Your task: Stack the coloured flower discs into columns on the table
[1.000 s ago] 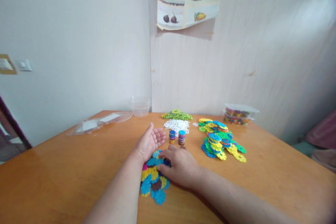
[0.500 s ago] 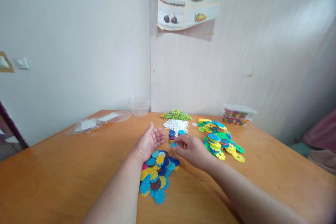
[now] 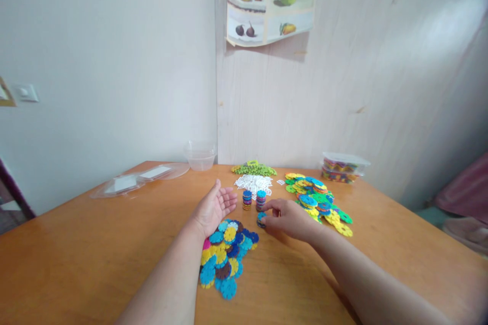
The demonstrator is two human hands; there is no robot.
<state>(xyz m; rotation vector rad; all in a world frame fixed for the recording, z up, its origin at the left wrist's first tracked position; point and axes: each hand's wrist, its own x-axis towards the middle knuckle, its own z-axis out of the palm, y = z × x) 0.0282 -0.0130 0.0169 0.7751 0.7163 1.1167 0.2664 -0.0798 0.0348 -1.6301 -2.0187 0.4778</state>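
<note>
My left hand (image 3: 215,206) is held palm-inward, fingers stretched out and holding nothing, just left of the stacks. Under its wrist side spreads a pile of notched plastic discs (image 3: 223,259) in blue, yellow, brown and a little pink. Two upright disc stacks stand side by side, a left stack (image 3: 247,200) and a right stack (image 3: 261,200), both blue on top. In front of the right one is a short blue-topped disc stack (image 3: 261,220). Thumb and fingers of my right hand (image 3: 287,218) close around its right side; the far fingertips are partly hidden.
White plastic pieces (image 3: 252,183) lie behind the stacks, green pieces (image 3: 255,168) farther back. More discs (image 3: 320,198) are heaped at right. A lidded clear box (image 3: 343,166), a clear tub (image 3: 200,156) and flat clear lids (image 3: 129,180) rest along the back.
My right hand has shifted slightly right and down with the short stack at its fingertips. The right upright stack now shows fully. My left hand keeps its pose.
</note>
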